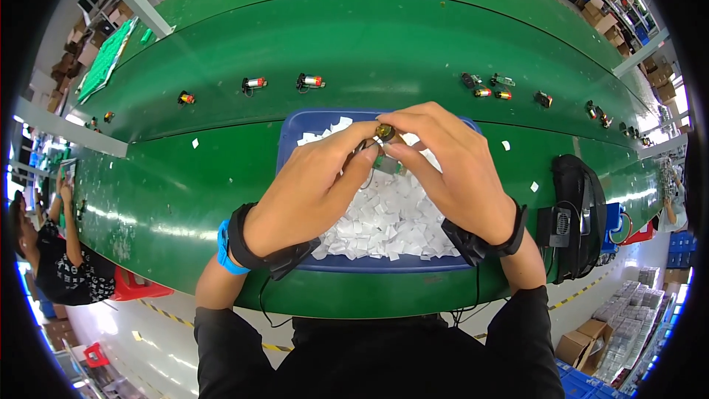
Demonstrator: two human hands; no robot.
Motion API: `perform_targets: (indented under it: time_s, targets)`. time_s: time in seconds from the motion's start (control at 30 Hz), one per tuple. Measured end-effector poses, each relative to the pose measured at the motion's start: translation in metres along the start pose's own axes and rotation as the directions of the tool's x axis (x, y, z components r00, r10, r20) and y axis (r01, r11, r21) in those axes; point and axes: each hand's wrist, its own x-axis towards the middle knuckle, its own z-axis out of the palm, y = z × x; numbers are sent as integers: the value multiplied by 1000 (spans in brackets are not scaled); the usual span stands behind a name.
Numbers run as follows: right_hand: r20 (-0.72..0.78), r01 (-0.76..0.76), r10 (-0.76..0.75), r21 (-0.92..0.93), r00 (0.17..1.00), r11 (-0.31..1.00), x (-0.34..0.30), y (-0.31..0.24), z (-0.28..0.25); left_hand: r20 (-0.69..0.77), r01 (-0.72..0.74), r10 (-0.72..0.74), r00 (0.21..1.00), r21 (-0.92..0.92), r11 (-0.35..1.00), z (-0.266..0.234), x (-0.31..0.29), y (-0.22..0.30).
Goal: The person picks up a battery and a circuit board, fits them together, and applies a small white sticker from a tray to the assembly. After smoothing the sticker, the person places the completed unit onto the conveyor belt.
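Above the blue tray [283, 149], both of my hands meet on a small electronic assembly [385, 132] with a round, dark brassy end, a thin dark wire and a bit of green circuit board below. My left hand [314, 177] pinches its left side, near the wire, between thumb and fingers. From the other side, my right hand [450, 166] grips the round end with thumb and forefinger. Much of the part is hidden by my fingers. Small white paper-like pieces [384, 222] fill the tray underneath.
Similar assemblies with coloured cylinders [310, 82] and circuit boards [471, 80] stand in a row on the green table [384, 37]. A black bag [576, 214] and a dark box [552, 227] lie at the right. Another person [55, 251] works at the far left.
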Motion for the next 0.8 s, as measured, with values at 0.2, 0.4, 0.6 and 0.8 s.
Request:
perform_targets:
  time_s: [0.2,0.4,0.6,0.8]
  targets:
    - [-14,-70,70,-1,997,998,-6,0,4,-79,1,5,997,71,997,12,0,4]
    - [-48,-167,166,-25,985,986,-9,-10,6,-126,-6,57,990,369,930,19,-4,12]
    - [-57,-71,70,-7,996,997,-6,-7,0,-179,-33,64,982,171,985,22,-2,8]
    - [-2,-55,58,293,998,955,-4,-1,-9,-43,14,-26,999,-263,965,17,2,11]
